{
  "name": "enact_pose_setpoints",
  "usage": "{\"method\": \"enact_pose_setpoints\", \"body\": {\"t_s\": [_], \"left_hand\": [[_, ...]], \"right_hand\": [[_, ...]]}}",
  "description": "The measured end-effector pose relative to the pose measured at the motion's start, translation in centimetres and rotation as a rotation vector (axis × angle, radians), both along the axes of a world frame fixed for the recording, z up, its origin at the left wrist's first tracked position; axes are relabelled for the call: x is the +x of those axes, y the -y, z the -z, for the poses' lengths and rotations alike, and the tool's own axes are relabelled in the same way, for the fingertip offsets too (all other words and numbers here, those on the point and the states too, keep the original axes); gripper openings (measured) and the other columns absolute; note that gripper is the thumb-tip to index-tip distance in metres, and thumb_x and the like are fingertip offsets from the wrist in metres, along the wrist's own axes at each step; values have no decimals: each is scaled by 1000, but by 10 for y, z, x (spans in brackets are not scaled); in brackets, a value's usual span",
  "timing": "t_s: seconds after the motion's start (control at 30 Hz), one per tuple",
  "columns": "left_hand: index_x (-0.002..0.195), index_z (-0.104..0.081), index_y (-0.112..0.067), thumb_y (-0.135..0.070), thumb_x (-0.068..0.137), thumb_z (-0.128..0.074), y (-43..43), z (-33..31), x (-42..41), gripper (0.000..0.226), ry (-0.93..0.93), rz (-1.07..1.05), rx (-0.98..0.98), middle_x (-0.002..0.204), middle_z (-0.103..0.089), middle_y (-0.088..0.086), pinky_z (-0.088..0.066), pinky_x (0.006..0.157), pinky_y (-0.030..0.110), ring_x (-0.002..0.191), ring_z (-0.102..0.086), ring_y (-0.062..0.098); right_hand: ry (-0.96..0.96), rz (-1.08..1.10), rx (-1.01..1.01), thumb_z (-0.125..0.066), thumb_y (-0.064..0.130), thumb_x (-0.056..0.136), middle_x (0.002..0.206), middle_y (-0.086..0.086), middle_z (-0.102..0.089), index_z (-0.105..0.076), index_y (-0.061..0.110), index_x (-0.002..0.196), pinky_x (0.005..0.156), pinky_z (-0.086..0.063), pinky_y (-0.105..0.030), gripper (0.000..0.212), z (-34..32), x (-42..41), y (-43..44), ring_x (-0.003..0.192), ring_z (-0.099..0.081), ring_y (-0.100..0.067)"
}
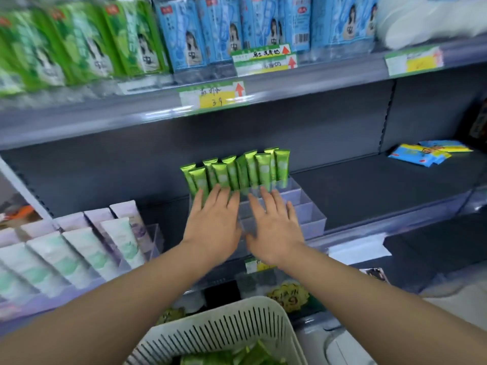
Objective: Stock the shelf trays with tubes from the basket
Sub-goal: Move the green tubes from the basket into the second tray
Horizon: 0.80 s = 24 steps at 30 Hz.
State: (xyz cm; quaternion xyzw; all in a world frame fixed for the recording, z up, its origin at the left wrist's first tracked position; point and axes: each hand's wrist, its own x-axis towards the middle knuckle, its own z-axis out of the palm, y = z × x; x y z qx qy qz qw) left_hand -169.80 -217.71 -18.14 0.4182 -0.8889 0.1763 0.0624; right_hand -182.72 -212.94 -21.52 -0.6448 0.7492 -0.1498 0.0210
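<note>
Several shiny green tubes (237, 169) stand upright in the back rows of a clear stepped tray (311, 214) on the middle shelf. My left hand (214, 222) reaches over the tray's left part with straight spread fingers, its fingertips at the foot of the tubes. My right hand (274, 227) lies flat beside it over the tray's bare front rows, fingers straight, holding nothing. At the bottom, a pale slotted basket (226, 325) holds more green tubes (232, 358).
White and lilac tubes (79, 254) fill a second tray at the left. Green and blue cartons (184, 35) line the upper shelf behind price tags (212, 94). Blue-yellow packets (427, 152) lie at the far right of the dark shelf (382, 180).
</note>
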Motion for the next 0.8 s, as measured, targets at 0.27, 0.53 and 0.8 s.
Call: {"method": "enact_pose_setpoints", "body": {"t_s": [0.27,0.53,0.8], "left_hand": [[147,-18,-16,-36,92,-43,-70,33,64,64,-76,-55,122,155,-17,6,-8,118,46,145,-7,22],[145,-25,-9,-30,89,-48,-103,84,115,63,-104,-93,217,151,-28,10,-15,117,41,142,-19,25],[126,-46,-7,-25,91,-48,-107,148,141,39,-128,-154,508,125,-51,11,-41,99,37,118,-46,26]], "right_hand": [[4,-94,45,-44,48,90,158,-3,12,4,23,150,118,2,-45,81,22,55,-63,145,13,-23],[29,-145,142,-51,43,90,159,-6,4,0,20,150,117,-4,-41,82,74,85,-105,146,4,-25],[147,-113,300,-58,33,87,155,-7,-16,-14,17,149,115,-19,-41,77,129,101,-122,142,-18,-27]]}}
